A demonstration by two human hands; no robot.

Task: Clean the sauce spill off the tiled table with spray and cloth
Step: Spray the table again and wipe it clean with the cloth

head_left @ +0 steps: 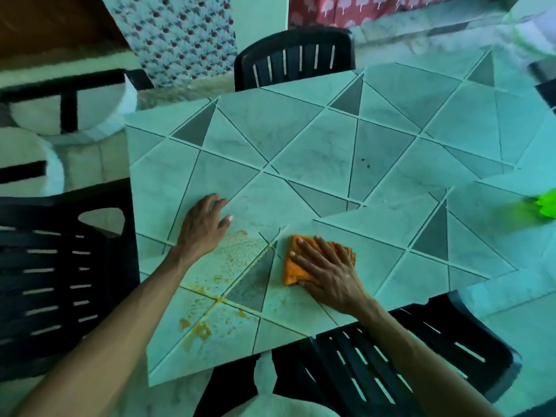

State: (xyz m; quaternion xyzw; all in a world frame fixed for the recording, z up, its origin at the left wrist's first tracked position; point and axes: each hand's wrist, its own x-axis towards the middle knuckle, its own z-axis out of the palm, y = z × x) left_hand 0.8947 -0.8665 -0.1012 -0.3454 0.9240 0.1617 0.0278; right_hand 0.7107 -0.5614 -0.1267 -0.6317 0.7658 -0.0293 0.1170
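Note:
An orange cloth (296, 270) lies folded on the tiled table (316, 152) near its front edge, and my right hand (326, 273) presses flat on it with straight fingers. Orange sauce (195, 326) is smeared and spattered over the tiles to the left of the cloth, with thicker blobs near the front-left edge and in the grout lines. My left hand (204, 224) rests flat on the table just behind the spill, fingers spread. A bright green object (547, 206), only partly in view, sits at the table's right edge.
Black slatted plastic chairs stand at the left (57, 275), at the front right (406, 356) and at the far side (294, 58). White round shapes (39, 115) sit on the floor at the left. Small dark specks (365, 164) mark a tile mid-table.

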